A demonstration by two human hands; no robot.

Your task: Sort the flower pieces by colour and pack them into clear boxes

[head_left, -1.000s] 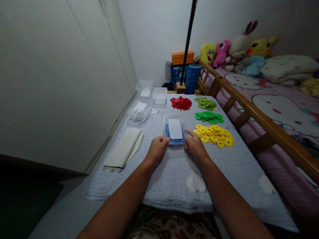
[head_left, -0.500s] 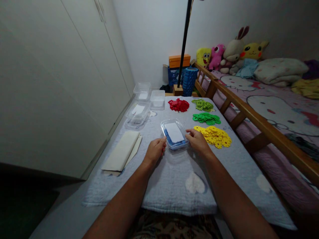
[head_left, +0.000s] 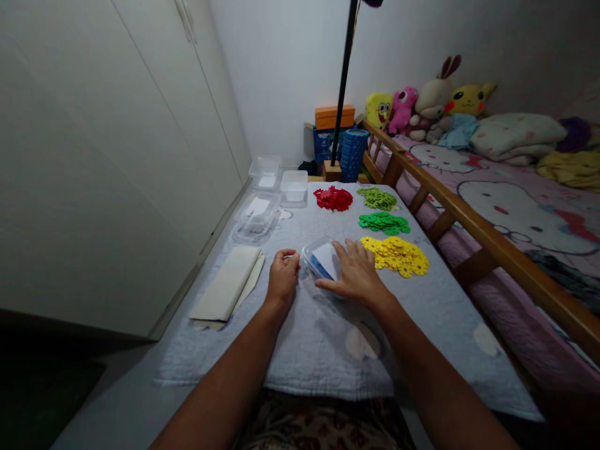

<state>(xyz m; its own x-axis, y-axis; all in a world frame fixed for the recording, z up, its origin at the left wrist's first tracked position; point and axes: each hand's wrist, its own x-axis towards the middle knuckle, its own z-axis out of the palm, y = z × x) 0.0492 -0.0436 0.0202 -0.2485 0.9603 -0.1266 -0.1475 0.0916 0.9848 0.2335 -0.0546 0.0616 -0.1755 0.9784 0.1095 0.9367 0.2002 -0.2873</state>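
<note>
A clear lidded plastic container (head_left: 310, 253) with blue pieces and a white label stands on the cloth in front of me. My right hand (head_left: 354, 272) reaches over it from the right, thumb at the near side and fingers across the lid, gripping it and covering much of it. Just left of the container, my left hand (head_left: 284, 272) is closed with curled fingers; nothing shows in it, and a narrow gap separates them. Yellow flower-shaped pieces (head_left: 398, 255) lie in a pile right behind my right hand.
Green pieces (head_left: 384, 222), light green pieces (head_left: 377, 199) and red pieces (head_left: 334, 199) lie in piles farther back. Clear containers (head_left: 294, 187) and a stack of lids (head_left: 257, 212) stand at the back left. Folded beige paper (head_left: 227, 284) lies left. A wooden bed rail (head_left: 450, 219) borders the right.
My right hand has shifted from the container's right edge to over its lid. My left hand has let go and drawn slightly left. The container has turned and come a little nearer.
</note>
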